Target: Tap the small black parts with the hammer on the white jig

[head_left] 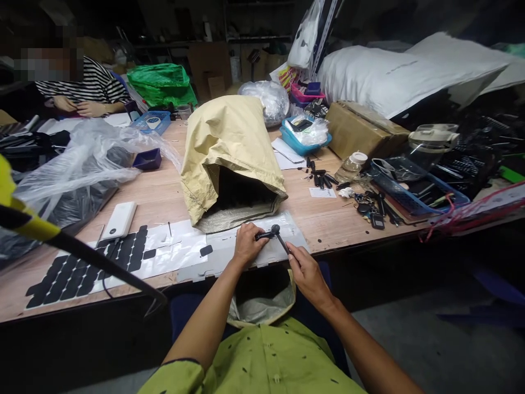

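Observation:
A small black jointed part (275, 230), two thin arms meeting at a round knob, is held between my hands over the table's front edge. My left hand (246, 244) is closed on its left arm. The fingers of my right hand (304, 268) pinch the end of the other arm, which slants down to the right. Just beyond them a yellow sack (233, 131) lies with its dark mouth facing me; what is inside cannot be made out. Under my hands is a grey sheet (295, 227). An open bag (262, 314) rests on my lap.
On the left are a white sheet of black stickers (82, 273), a white power bank (118, 220) and a dark curved bar (110, 268). To the right lie black pieces (322, 178), a jar (353, 164) and a blue basket (418, 189). Another person (90, 87) sits far left.

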`<state>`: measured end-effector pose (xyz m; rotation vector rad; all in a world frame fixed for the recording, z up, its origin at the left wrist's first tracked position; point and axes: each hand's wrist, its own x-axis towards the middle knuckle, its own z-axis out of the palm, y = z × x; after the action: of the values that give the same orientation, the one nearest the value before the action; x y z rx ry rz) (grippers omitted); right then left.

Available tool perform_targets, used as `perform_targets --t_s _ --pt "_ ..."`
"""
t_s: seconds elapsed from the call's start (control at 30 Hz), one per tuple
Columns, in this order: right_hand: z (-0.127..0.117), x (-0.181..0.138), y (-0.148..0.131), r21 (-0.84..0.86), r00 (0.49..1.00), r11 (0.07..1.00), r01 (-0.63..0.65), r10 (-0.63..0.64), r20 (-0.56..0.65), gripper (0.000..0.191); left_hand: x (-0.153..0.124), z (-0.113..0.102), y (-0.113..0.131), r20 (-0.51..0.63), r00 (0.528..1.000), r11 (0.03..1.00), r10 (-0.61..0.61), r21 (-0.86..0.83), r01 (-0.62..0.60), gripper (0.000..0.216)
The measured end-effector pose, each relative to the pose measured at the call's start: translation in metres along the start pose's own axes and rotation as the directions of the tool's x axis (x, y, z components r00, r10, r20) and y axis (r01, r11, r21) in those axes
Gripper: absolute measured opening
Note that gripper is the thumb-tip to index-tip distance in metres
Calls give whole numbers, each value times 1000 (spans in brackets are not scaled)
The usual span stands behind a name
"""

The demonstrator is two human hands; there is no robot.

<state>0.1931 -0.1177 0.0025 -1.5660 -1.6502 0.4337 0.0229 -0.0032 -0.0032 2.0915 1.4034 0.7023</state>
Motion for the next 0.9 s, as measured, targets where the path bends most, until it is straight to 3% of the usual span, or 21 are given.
perform_targets --t_s 0.4,0.57,0.73,0.9 --pt "11 -1 -5 14 997 999 -43 42 67 41 -1 2 6 -5 1000 999 -29 -12 29 7" --pt "-11 12 27 -191 992 976 -105 90 -85 40 -1 3 8 4 999 999 -38 -18 38 10" --pt "-35 51 63 -550 946 770 -322 254 -200 36 -2 3 9 5 1000 1000 -20 -9 20 12" --pt "-24 83 69 -673 936 652 -349 271 -223 38 -1 2 5 27 1000 1000 -8 -10 8 12"
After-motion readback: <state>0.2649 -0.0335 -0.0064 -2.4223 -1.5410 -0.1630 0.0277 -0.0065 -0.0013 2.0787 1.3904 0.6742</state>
